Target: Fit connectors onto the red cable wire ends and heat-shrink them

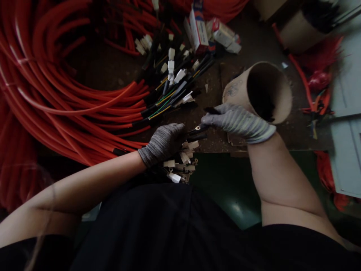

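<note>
My left hand (166, 142), in a dark grey knit glove, is closed around the dark wires of a cable end at the bench's front edge. A small ring terminal (197, 128) sticks out past its fingers. Just to the right, my right hand (235, 119), in a grey striped glove, has its fingers closed in a pinch. A short black piece (212, 111) shows at those fingertips, too dark to name. Below the left hand hang several white connectors (175, 177). Behind it lie orange cables (113, 107) whose stripped ends carry coloured wires and white plugs (179, 76).
A cardboard tube (237, 89) with dark contents lies tilted behind my right hand. Small printed boxes (199, 32) stand at the back of the brown bench (207, 79). More orange cable (303, 81) and a pale panel (346, 113) are on the right.
</note>
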`<state>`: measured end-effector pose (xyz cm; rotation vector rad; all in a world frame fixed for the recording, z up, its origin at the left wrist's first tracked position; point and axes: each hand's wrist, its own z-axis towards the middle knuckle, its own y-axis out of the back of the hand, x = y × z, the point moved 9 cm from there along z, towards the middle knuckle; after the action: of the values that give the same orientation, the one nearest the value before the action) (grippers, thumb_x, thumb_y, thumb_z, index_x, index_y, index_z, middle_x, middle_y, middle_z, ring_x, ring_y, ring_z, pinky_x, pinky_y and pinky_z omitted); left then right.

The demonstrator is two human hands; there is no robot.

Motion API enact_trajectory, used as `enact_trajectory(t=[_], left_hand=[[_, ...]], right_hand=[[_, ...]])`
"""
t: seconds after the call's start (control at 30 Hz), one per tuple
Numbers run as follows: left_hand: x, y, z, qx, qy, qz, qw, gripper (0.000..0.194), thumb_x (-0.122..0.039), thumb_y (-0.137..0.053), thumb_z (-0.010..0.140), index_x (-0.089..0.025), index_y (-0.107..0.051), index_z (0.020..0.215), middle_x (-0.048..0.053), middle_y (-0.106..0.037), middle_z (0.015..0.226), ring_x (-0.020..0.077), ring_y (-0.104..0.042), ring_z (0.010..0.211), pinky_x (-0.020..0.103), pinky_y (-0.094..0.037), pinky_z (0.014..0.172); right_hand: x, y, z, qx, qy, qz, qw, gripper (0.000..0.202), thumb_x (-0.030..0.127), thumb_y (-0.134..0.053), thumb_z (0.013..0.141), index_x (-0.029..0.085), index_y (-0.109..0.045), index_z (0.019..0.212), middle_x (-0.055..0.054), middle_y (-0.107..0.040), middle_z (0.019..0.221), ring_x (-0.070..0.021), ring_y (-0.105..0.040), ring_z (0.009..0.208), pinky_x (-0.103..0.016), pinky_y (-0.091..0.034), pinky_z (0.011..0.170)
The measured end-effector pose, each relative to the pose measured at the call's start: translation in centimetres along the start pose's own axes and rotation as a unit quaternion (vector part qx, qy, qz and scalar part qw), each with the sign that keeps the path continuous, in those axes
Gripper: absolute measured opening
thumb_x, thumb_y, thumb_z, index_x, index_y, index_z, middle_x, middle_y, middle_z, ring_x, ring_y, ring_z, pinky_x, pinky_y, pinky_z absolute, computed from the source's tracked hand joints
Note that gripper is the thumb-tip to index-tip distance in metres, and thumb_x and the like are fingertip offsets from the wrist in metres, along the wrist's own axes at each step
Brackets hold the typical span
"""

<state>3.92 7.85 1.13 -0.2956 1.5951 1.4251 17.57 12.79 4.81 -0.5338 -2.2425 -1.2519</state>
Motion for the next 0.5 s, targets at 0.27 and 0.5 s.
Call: enact_trajectory(t=[0.27,0.5], left_hand=[[-0.2,-0.1,0.0,0.003,-0.001,0.009,1.000,0.016,-0.022,-0.055,0.089,-0.013,-0.067,0.085,0.006,-0.066,0.080,0.0152,-0.058,0.070,0.026,-0.041,0.064],[0.0,-0.1,0.0,-0.001,-0.005,0.006,1.000,0.017,-0.023,-0.054,0.090,-0.013,-0.066,0.082,0.005,-0.065,0.077,0.0147,-0.057,0.067,0.025,-0.039,0.061]], right_hand=[[-1.1,-0.6,0.4,0.017,0.004,0.007,1.000,0.026,0.032,-0.066,0.082,0.018,-0.063,0.061,0.001,-0.052,0.056,-0.0133,-0.044,0.058,-0.030,-0.033,0.059],[-1.5,-0.3,0.5,-0.003,-0.002,0.034,0.999,0.025,0.031,-0.070,0.079,0.018,-0.064,0.058,0.000,-0.053,0.054,-0.0140,-0.046,0.056,-0.030,-0.034,0.057]])
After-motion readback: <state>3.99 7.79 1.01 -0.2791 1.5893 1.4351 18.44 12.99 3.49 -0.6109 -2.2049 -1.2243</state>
